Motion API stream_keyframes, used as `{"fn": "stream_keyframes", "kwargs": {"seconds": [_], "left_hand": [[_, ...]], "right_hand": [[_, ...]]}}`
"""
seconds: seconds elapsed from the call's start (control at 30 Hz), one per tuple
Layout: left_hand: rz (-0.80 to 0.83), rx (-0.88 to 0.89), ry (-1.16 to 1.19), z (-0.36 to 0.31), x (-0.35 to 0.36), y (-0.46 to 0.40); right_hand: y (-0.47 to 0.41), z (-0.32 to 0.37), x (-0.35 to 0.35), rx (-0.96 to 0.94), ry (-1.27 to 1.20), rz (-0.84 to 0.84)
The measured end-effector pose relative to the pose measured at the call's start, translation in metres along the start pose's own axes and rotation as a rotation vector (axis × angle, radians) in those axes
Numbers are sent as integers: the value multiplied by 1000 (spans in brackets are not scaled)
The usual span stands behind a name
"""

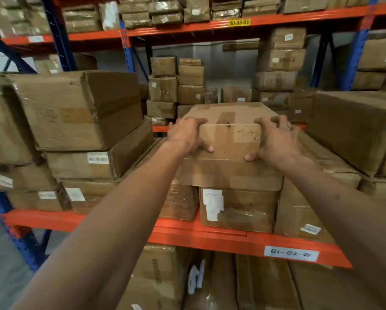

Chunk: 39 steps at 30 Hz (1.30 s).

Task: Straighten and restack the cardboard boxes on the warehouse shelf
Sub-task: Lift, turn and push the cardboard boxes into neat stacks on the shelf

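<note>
A taped brown cardboard box point(230, 139) with handwriting on its front sits on top of a lower box point(236, 209) in the middle of the orange shelf. My left hand point(186, 134) grips its upper left corner, fingers over the top edge and thumb on the front. On the upper right corner my right hand point(277, 142) holds it the same way. Both arms reach forward from below.
A tilted large box point(75, 110) tops a stack on the left. Another big box point(353, 128) stands at the right. Smaller box stacks point(176, 86) fill the back. The orange shelf beam point(210, 237) carries a label point(291, 253). More boxes lie below and above.
</note>
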<state>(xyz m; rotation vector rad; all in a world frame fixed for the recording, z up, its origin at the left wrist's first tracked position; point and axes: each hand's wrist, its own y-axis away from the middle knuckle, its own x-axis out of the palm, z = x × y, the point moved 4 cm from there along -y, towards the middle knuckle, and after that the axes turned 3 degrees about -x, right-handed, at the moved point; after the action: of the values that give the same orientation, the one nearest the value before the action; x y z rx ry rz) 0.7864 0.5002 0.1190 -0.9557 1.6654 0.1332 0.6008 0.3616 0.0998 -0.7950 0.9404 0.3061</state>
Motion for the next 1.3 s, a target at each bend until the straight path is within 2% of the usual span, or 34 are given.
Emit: {"fn": "stream_keyframes", "kwargs": {"seconds": [0.1, 0.17, 0.27, 0.3, 0.37, 0.43, 0.57, 0.67, 0.73, 0.83, 0.93, 1.07, 1.3], "left_hand": [[-13, 52, -127, -2, 0, 3], [-40, 154, -145, 5, 1, 8], [-68, 354, 113, 38, -2, 20], [-138, 379, 202, 55, -8, 23], [-395, 299, 283, 102, -27, 27], [-604, 95, 283, 159, -51, 29], [-697, -246, 315, 278, -90, 25], [-617, -458, 478, 349, -95, 28], [-495, -505, 615, 380, -92, 26], [-370, -527, 660, 401, -90, 17], [-386, -546, 673, 405, -88, 11], [-389, -524, 727, 406, -83, 10], [-442, -375, 737, 405, -115, -8]], "right_hand": [[-4, 9, -8, 17, 252, 34], [-8, 18, -14, 54, 353, 100], [-20, 52, -23, 123, 388, 241], [-25, 70, -25, 115, 374, 251], [-37, 117, -28, 53, 266, 190], [-46, 176, -23, -32, 157, 117], [-57, 305, 5, -305, 255, 70], [-56, 396, 31, -692, 456, -30], [-59, 441, 48, -835, 583, -37], [-76, 482, 61, -728, 521, 81], [-87, 499, 70, -626, 354, 218], [-91, 492, 78, -612, 267, 183], [-94, 453, 72, -547, 136, 84]]}}
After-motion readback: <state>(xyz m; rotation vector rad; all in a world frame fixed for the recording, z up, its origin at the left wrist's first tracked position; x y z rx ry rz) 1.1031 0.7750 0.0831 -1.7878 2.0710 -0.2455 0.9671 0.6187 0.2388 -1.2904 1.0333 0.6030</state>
